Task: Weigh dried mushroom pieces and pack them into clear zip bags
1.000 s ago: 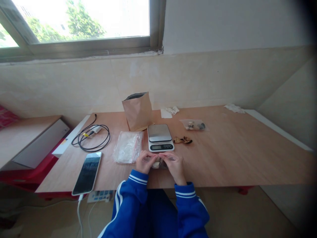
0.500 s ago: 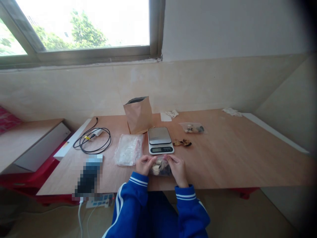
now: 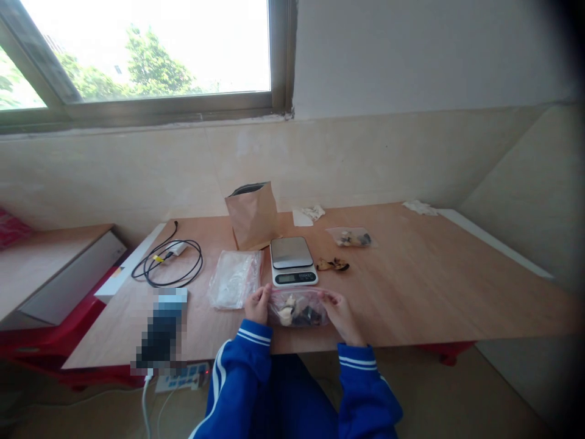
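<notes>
A clear zip bag with pale and dark dried pieces inside lies near the table's front edge. My left hand pinches its top left corner, and my right hand grips the top edge at the right. Just beyond the bag stands a white kitchen scale with a bare metal plate. Brownish dried pieces lie on the table to the right of the scale. To the left of it is a stack of clear plastic bags, close to my left hand.
An open brown paper bag stands behind the scale. Another filled zip bag lies at the back right. On the left are a coiled black cable and a blurred-out phone-like object. Crumpled white tissue sits by the wall.
My right hand has slid right along the bag's top edge, and my left hand has shifted slightly left. The bag's top is now stretched out between them.
</notes>
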A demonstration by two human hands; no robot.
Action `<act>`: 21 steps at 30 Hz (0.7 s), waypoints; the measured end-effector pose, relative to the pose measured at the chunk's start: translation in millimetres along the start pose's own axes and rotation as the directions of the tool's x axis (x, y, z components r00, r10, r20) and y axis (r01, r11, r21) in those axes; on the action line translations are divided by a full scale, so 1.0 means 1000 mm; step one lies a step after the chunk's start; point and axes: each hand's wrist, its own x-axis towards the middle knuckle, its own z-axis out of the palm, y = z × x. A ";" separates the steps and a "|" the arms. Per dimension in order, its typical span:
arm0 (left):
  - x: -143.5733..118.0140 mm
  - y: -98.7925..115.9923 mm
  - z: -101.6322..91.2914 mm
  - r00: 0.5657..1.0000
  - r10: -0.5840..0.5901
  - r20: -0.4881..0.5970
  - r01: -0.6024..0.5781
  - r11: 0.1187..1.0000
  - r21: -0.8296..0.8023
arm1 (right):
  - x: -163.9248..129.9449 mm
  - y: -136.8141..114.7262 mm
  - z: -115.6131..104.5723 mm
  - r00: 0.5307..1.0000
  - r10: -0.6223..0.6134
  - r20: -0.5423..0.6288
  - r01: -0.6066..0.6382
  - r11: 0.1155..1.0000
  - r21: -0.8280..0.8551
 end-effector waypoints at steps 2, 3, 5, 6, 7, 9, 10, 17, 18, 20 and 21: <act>0.000 -0.002 0.001 1.000 0.014 0.026 -0.014 1.000 -0.008 | 0.000 -0.002 0.000 0.998 -0.018 -0.064 0.016 0.999 -0.033; 0.000 -0.003 0.001 0.998 0.025 0.060 -0.024 1.000 -0.019 | 0.000 -0.003 0.000 0.995 -0.030 -0.092 0.026 0.999 -0.045; -0.001 -0.004 0.002 0.990 0.046 0.132 -0.039 0.998 -0.055 | 0.000 -0.004 0.000 0.990 -0.047 -0.137 0.040 0.998 -0.050; -0.001 -0.005 0.002 0.986 0.051 0.160 -0.039 0.996 -0.075 | 0.000 -0.004 0.001 0.987 -0.048 -0.153 0.040 0.998 -0.056; -0.001 -0.007 0.003 0.982 0.051 0.184 -0.034 0.995 -0.095 | 0.000 -0.003 0.001 0.984 -0.044 -0.171 0.032 0.997 -0.070; -0.001 -0.009 0.004 0.976 0.041 0.213 -0.015 0.992 -0.122 | -0.001 -0.004 0.000 0.968 -0.034 -0.248 0.005 0.993 -0.115; 0.000 -0.010 0.004 0.975 0.028 0.219 0.002 0.990 -0.138 | -0.001 -0.004 -0.002 0.950 -0.035 -0.311 -0.007 0.991 -0.133; 0.000 0.003 0.001 0.966 -0.074 0.249 0.129 0.968 -0.214 | 0.040 -0.032 -0.073 0.741 -0.202 -0.640 0.055 0.969 -0.242; -0.001 0.005 0.001 0.960 -0.080 0.270 0.141 0.967 -0.215 | 0.055 -0.039 -0.089 0.739 -0.223 -0.636 0.057 0.961 -0.270; -0.003 0.008 0.001 0.950 -0.085 0.301 0.158 0.961 -0.228 | 0.089 -0.052 -0.119 0.726 -0.274 -0.631 0.051 0.936 -0.348; -0.003 0.009 0.002 0.948 -0.084 0.306 0.161 0.958 -0.237 | 0.106 -0.057 -0.132 0.749 -0.275 -0.603 0.021 0.919 -0.393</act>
